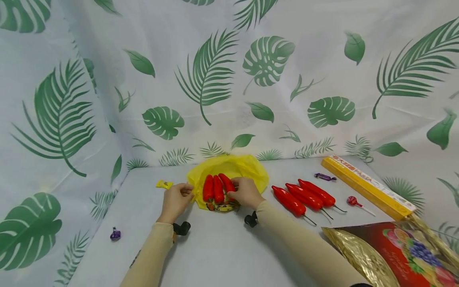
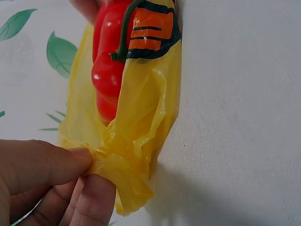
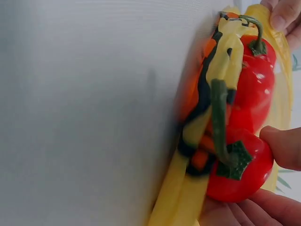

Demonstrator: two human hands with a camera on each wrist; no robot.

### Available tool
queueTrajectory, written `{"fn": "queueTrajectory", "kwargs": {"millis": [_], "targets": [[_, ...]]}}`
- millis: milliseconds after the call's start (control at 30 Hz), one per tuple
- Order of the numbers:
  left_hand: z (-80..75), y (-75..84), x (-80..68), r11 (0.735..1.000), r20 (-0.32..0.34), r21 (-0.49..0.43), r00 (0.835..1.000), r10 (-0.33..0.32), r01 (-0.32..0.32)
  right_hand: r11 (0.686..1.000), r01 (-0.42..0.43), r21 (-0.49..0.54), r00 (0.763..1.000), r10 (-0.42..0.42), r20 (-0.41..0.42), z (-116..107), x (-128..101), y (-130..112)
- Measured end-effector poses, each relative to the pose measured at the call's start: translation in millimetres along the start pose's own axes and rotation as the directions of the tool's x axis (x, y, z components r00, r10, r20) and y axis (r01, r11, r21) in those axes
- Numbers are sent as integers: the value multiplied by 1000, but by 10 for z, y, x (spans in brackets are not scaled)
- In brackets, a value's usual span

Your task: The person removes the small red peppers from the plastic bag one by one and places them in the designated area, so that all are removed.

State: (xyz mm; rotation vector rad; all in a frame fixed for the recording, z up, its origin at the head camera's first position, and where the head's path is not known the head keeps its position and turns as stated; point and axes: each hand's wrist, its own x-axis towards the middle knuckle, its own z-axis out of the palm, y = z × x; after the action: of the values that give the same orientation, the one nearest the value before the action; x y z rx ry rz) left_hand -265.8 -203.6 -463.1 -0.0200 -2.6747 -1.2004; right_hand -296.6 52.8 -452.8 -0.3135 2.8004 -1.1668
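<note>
A yellow plastic bag [image 1: 256,169] with a dark and orange print lies on the table, its mouth spread. Three red chili peppers [image 1: 217,189] with green stems lie side by side on it. My left hand [image 1: 176,201] pinches the bag's left edge between thumb and fingers, gathering the plastic [image 2: 124,176]. At the other side my right hand [image 1: 246,193] grips the rightmost red pepper [image 3: 244,174], thumb on top and fingers beneath. Its green stem [image 3: 219,120] points out toward the right wrist camera. Part of that pepper is hidden by the hand in the head view.
Three more red peppers [image 1: 305,197] lie right of the bag. Beyond them are a lollipop [image 1: 354,201], a purple-wrapped candy [image 1: 324,176], a long yellow box [image 1: 369,187] and a large red-and-gold packet [image 1: 398,251]. A yellow wrapper [image 1: 164,183] and purple candy [image 1: 115,234] lie left.
</note>
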Motion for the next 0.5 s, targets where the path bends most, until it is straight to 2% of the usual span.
{"fn": "queueTrajectory", "kwargs": {"millis": [300,500], "targets": [[34,36,-19,1000,2,-11,1000,13,-13,1000,-25,6,999,24,47,-483,-459,200],[69,81,-19,1000,18,-7,1000,16,-16,988,-56,-147,997,64,52,-781,-780,466]]}}
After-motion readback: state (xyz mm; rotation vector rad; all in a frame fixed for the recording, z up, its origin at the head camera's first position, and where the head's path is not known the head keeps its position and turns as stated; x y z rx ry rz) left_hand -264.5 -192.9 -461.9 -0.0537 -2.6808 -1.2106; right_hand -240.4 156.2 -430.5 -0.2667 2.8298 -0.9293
